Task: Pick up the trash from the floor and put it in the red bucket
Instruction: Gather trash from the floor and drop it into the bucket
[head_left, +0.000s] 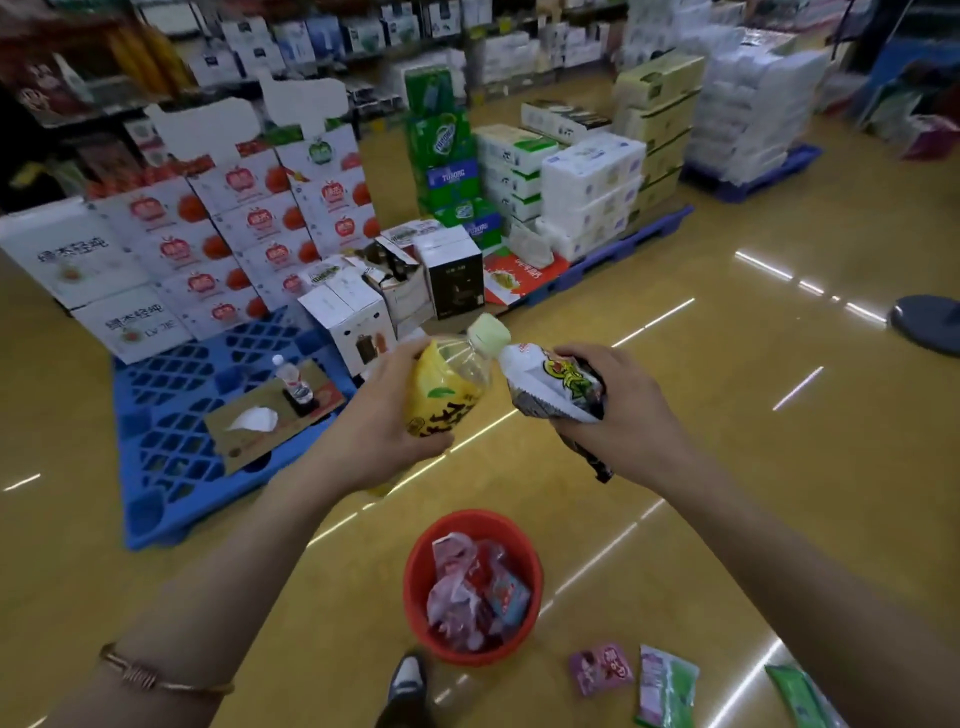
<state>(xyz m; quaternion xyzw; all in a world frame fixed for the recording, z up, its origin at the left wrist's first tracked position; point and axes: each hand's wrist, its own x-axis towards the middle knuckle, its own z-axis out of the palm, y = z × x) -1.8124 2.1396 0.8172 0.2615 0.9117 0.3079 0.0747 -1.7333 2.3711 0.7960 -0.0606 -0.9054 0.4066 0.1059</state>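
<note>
Left hand (387, 410) grips a yellow-labelled bottle (452, 384). Right hand (618, 410) grips a crumpled snack wrapper (553, 384). Both held above the floor, 12 o'clock of the red bucket (415, 582), which holds wrappers. Three packets (665, 686) lie at its 4 o'clock.

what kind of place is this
Most likely a supermarket or wholesale store aisle: stacked cartons of apple drink on a blue pallet, bulk tissue packs, and stocked shelves behind.
</note>
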